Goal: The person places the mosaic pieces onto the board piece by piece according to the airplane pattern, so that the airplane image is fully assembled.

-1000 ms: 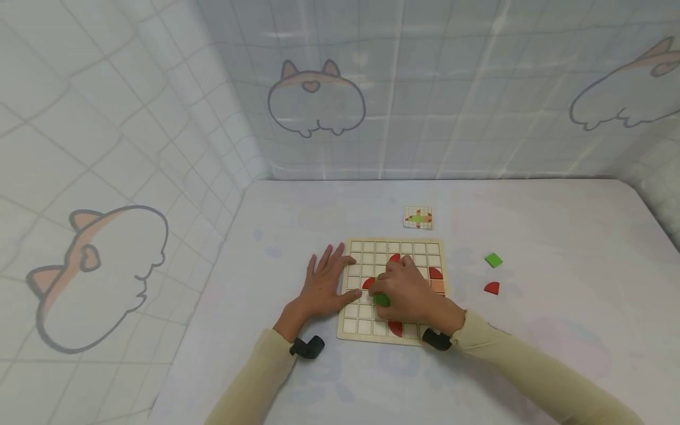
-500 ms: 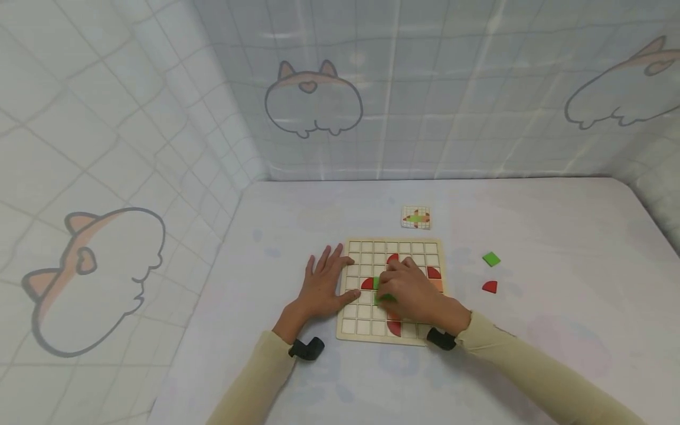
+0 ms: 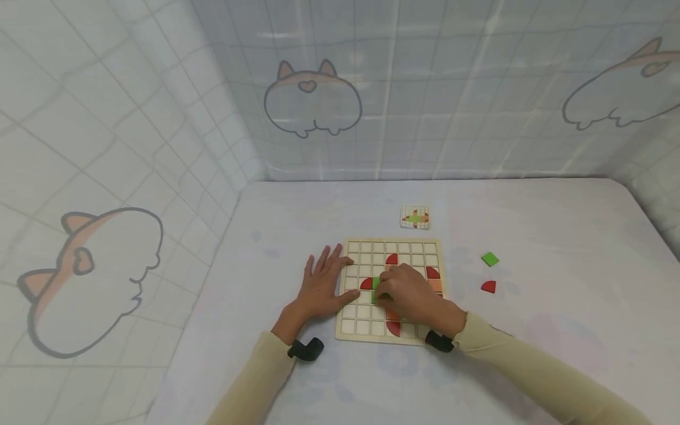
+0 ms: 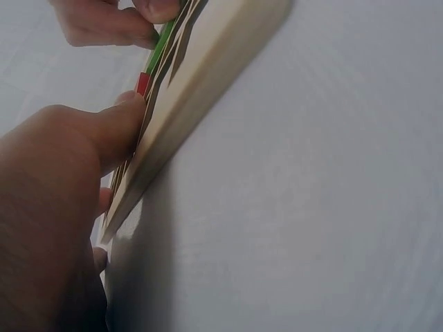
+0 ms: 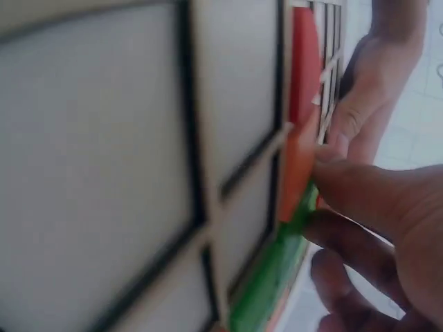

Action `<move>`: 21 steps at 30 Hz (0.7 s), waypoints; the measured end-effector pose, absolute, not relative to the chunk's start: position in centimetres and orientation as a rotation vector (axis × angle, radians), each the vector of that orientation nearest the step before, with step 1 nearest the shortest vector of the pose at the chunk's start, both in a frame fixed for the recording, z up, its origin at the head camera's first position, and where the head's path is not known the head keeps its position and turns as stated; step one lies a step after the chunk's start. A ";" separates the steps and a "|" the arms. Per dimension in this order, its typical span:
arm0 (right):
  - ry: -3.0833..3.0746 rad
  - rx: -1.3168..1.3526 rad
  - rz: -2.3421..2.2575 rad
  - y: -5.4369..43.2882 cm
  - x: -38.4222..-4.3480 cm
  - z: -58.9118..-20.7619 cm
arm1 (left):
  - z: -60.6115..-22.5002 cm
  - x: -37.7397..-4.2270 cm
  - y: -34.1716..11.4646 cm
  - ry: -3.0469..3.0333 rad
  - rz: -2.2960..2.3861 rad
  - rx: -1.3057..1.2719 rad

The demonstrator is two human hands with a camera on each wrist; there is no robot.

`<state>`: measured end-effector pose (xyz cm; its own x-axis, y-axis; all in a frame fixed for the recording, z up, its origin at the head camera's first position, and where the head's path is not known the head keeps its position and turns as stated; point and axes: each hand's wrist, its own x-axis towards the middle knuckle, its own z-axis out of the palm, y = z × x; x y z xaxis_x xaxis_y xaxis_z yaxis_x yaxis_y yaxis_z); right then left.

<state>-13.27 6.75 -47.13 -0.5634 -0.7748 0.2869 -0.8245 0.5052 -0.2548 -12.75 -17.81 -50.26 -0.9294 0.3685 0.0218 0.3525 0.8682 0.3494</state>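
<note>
A pale wooden grid board (image 3: 363,327) lies on the table with red, orange and green tiles in its cells. My left hand (image 3: 320,289) rests at the board's left edge, fingers spread, with thumb and a finger over the rim. Over the middle of the board, my right hand (image 3: 409,295) pinches a green tile (image 5: 306,202) low among the cells, partly hidden by the fingers. An orange tile (image 5: 297,166) and a red quarter-circle tile (image 5: 304,66) line up beside it. Another red quarter-circle (image 3: 366,284) sits left of the green tiles; the palm covers several cells.
A small pattern card (image 3: 415,217) lies behind the board. To the right are a loose green square tile (image 3: 490,259) and a loose red quarter-circle tile (image 3: 489,287). A tiled-print curtain (image 3: 425,118) stands at the table's back.
The green tile in my right hand has gone from tilted above the board to low among the cells. Green beside the left red quarter-circle has come into sight. My left hand has stayed put.
</note>
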 end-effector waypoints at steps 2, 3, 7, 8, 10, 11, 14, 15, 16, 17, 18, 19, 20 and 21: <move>-2.622 1.391 0.615 6.9 -13.4 -46.9 | -50.2 -12.7 -17.9 3.000 0.552 0.580; -2.631 1.390 0.640 7.1 -13.4 -46.8 | -50.2 -12.7 -17.9 2.999 0.553 0.577; -2.686 1.325 0.689 8.7 -13.6 -46.3 | -50.3 -12.7 -17.8 2.998 0.557 0.580; -2.702 1.301 0.685 9.2 -13.7 -46.3 | -50.3 -12.7 -17.8 2.998 0.554 0.577; -2.729 1.264 0.665 10.2 -13.7 -46.4 | -50.3 -12.7 -17.8 3.001 0.545 0.574; -2.739 1.254 0.651 10.6 -13.7 -46.5 | -50.3 -12.7 -17.8 3.004 0.542 0.576; -2.742 1.251 0.644 11.4 -13.5 -46.8 | -50.3 -12.8 -17.8 3.001 0.509 0.574; -2.736 1.251 0.652 11.5 -13.5 -46.9 | -50.4 -12.8 -17.9 3.002 0.504 0.577; -2.730 1.249 0.658 11.5 -13.4 -47.0 | -50.4 -12.8 -17.9 3.003 0.507 0.581; -2.717 1.253 0.664 11.5 -13.3 -47.1 | -50.4 -12.9 -17.8 3.003 0.508 0.580; -2.705 1.257 0.674 11.4 -13.2 -47.1 | -50.4 -12.9 -17.8 3.003 0.506 0.576; -2.695 1.258 0.680 11.3 -13.1 -47.2 | -50.5 -12.9 -17.8 3.005 0.506 0.573; -2.686 1.258 0.684 11.2 -13.1 -47.3 | -50.5 -12.9 -17.8 3.007 0.509 0.571; -2.677 1.259 0.682 11.2 -13.0 -47.4 | -50.5 -12.9 -17.8 3.011 0.513 0.572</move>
